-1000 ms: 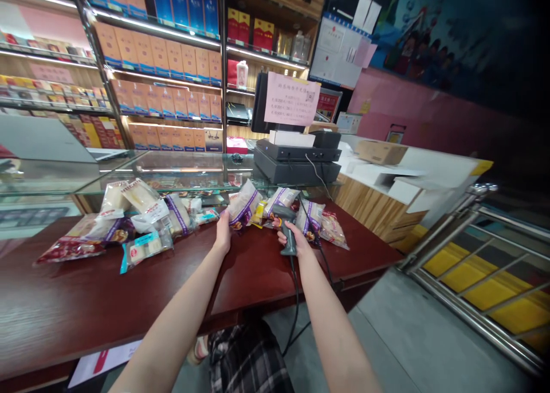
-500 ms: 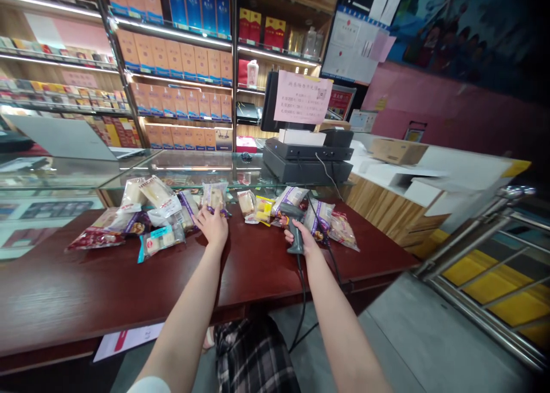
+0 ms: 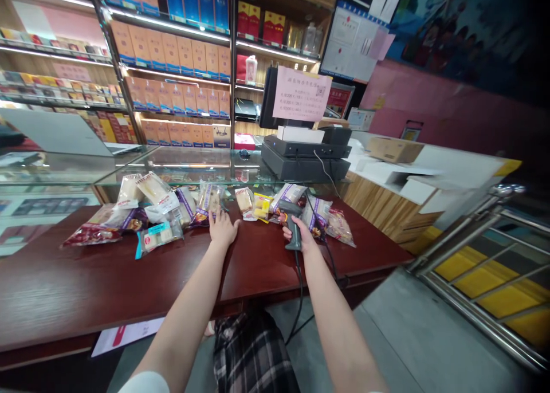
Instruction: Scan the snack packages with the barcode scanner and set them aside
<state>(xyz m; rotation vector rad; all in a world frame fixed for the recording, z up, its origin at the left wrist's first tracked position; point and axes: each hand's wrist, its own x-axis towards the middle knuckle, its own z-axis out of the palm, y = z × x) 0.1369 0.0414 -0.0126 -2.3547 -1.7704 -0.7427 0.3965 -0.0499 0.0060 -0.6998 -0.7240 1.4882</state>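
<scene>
Right hand point(image 3: 303, 239) grips a barcode scanner point(image 3: 293, 226) by its handle, fingers closed around it, near the far edge of the dark wooden surface point(image 3: 86, 284). Its long axis runs toward the far edge, head pointing at the snack packets point(image 3: 313, 214) there; the cord point(image 3: 298, 290) trails over the near edge. Left hand point(image 3: 223, 230) lies flat, fingers spread open, fingertips at a purple-striped packet point(image 3: 206, 201), apparently steadying it.

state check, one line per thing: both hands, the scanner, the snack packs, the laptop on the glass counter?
Left hand: open, flat on the table.
Right hand: closed around the scanner.
Scanner: held upright, cord hanging off the table edge.
Snack packs: sealed, lying loose.
Laptop: open.
</scene>
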